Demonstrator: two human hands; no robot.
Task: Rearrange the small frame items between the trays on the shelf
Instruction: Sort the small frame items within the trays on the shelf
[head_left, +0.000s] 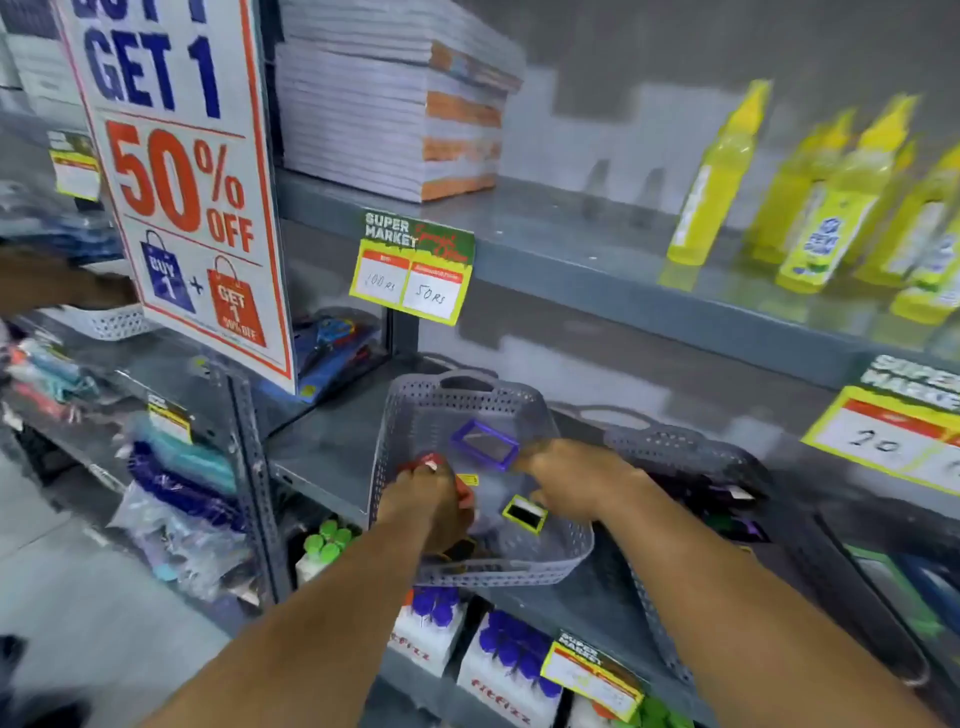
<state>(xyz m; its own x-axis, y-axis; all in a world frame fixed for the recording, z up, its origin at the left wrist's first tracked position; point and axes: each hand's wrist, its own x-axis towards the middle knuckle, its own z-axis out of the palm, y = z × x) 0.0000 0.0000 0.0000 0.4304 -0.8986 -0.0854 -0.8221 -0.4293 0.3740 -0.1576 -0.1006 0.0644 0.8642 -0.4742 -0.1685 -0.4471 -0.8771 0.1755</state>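
Observation:
Both my hands reach into a grey perforated tray (410, 415) on the middle shelf. My left hand (426, 501) is closed around a red small frame (428, 461). My right hand (569, 480) hovers over the tray, fingers curled downward, right beside a purple frame (485, 444); whether it grips anything is unclear. A yellow-green frame (524, 513) with a dark centre lies in the tray below my right hand, and a small yellow piece (467, 479) lies between my hands. A second grey tray (691, 452) holding more frames stands to the right, partly hidden by my right forearm.
A large "Buy 1 Get 1 50% off" sign (182, 182) hangs at left. The upper shelf carries stacked notebooks (384, 114) and yellow bottles (810, 192), with price tags (413, 267) along the shelf edges. Boxed goods (509, 670) fill the shelf below. Another person's hand (57, 283) reaches in at far left.

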